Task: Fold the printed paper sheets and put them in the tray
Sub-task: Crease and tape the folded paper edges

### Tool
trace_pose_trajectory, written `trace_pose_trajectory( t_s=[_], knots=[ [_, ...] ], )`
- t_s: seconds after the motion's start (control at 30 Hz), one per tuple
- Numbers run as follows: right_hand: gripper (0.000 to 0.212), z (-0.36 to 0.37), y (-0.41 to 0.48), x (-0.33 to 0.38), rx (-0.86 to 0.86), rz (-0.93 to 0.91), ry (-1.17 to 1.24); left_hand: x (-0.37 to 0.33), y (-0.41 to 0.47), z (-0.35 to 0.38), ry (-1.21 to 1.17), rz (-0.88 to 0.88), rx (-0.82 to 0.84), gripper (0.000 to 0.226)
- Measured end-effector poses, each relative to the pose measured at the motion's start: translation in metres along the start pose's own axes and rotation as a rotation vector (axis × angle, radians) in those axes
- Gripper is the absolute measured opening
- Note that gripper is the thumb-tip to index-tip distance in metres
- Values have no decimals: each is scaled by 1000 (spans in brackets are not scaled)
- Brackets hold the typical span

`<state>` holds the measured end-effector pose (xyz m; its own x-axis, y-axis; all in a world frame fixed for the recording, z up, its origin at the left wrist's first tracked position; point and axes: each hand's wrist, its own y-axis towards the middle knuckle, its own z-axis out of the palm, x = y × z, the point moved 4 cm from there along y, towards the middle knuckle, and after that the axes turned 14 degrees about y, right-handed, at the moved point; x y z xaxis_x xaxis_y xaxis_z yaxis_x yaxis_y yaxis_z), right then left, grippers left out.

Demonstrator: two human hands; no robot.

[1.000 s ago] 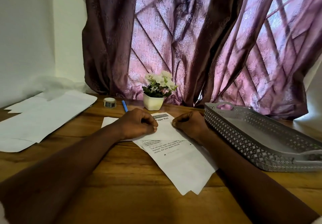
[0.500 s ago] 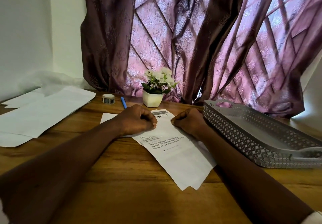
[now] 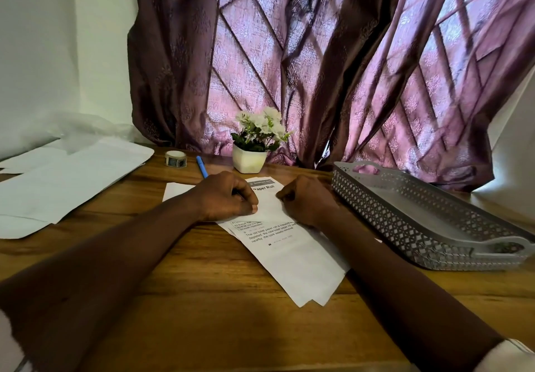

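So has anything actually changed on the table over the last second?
Nothing visibly moved. The left hand and right hand stay curled, pressing on the printed paper sheet. The tray stays to the right of it. Only the camera's view shifted slightly.

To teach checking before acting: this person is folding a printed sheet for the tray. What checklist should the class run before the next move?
1. Both the left hand and right hand pinch the printed sheet: ok.
2. Fold creased flat: cannot tell; the hands cover it.
3. Room in the tray: ok; no paper inside.
4. The pen lies off the sheet: cannot tell; its tip is hidden.
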<state>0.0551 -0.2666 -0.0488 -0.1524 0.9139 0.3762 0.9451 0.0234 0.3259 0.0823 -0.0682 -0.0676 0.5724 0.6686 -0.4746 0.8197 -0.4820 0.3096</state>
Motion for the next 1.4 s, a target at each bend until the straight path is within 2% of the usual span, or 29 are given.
trace_pose_trajectory(
  t_s=[0.13, 0.3, 0.43, 0.63, 0.77, 0.83, 0.93, 1.07, 1.4],
  knots=[
    [40, -1, -11, 0, 55, 46, 23, 0, -1, 2, 40, -40, -27, 14],
    [41, 0, -22, 3, 42, 25, -76, 0, -1, 2, 63, -48, -30, 17],
    [43, 0, -29, 5, 34, 38, -42, -1, -3, 2, 77, -53, -51, 19],
    [23, -10, -33, -8, -124, 124, 56, -4, -3, 2, 62, -38, -50, 18],
    [59, -2, -27, -11, -30, 72, -47, -5, -5, 2, 72, -27, -56, 16],
    [68, -1, -23, -13, 44, 76, -163, -5, -4, 3, 83, -18, -56, 16],
    [55, 1, -25, -6, 105, 94, -281, -2, -2, 5, 78, -10, -51, 18],
    [51, 4, -27, -1, 133, 112, -353, -2, -3, 5, 72, -20, -47, 18],
    [42, 2, -29, -3, 85, 69, -297, -3, -4, 3, 115, -25, -45, 21]
  ],
)
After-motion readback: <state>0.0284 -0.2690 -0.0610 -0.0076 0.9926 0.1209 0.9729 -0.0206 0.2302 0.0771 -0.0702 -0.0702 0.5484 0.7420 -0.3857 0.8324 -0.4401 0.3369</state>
